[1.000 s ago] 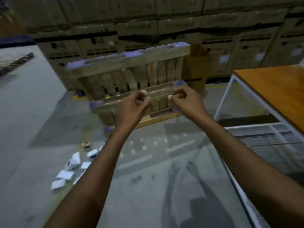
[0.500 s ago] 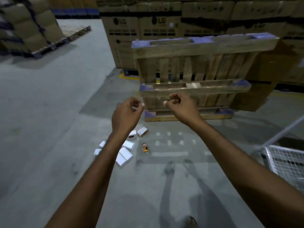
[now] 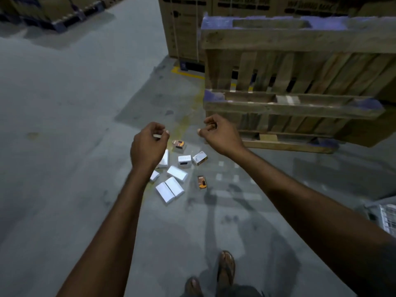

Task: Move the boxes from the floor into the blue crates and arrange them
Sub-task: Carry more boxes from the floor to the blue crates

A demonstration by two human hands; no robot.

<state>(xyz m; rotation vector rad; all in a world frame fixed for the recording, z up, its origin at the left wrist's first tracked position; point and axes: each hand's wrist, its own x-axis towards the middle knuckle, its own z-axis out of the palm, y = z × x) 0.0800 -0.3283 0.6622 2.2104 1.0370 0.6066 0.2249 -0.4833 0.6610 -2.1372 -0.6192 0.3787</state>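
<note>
Small boxes scattered on floor

Warehouse: concrete floor, wooden pallet, stacked cartons

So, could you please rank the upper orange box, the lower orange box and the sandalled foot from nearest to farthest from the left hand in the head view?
From the left hand:
1. Upper small orange cardboard box, just right of it.
2. Lower small orange box, lower right on the floor.
3. Sandalled foot, at the bottom of the view.
</note>
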